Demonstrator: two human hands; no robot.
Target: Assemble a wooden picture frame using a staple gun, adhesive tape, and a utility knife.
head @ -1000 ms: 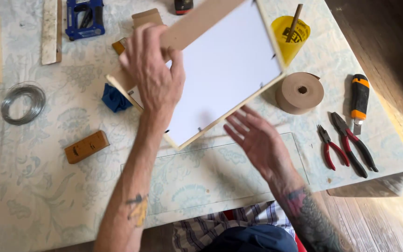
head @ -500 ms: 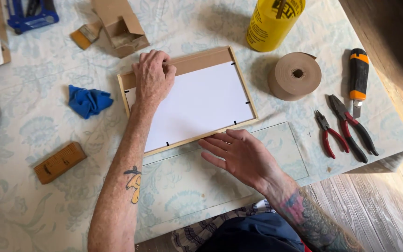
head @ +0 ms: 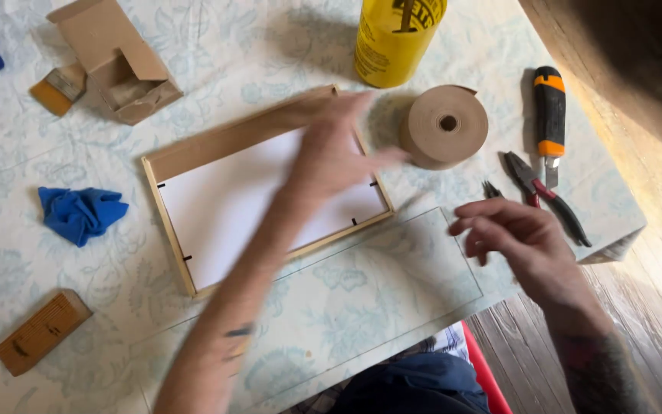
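Head view looks down on a tabletop (head: pixel 63 230) covered with a pale floral cloth. Nearest the person, a clear glass sheet (head: pixel 331 299) lies flat along the tabletop's front edge. The right hand (head: pixel 526 241) hovers over that sheet's right end, fingers loosely curled and holding nothing, just short of the red-handled pliers (head: pixel 545 195). Just beyond the glass lies the picture frame (head: pixel 166 222), face down and slightly turned, pale wood around a white backing with a brown strip along its far side and small black tabs at the edges. The left hand (head: pixel 339 149), blurred, is spread open over the frame's far right corner, gripping nothing; whether it touches the frame cannot be told. Just right of that hand sits a roll of brown paper tape (head: pixel 444 126), and behind it a yellow bottle (head: pixel 396 38).
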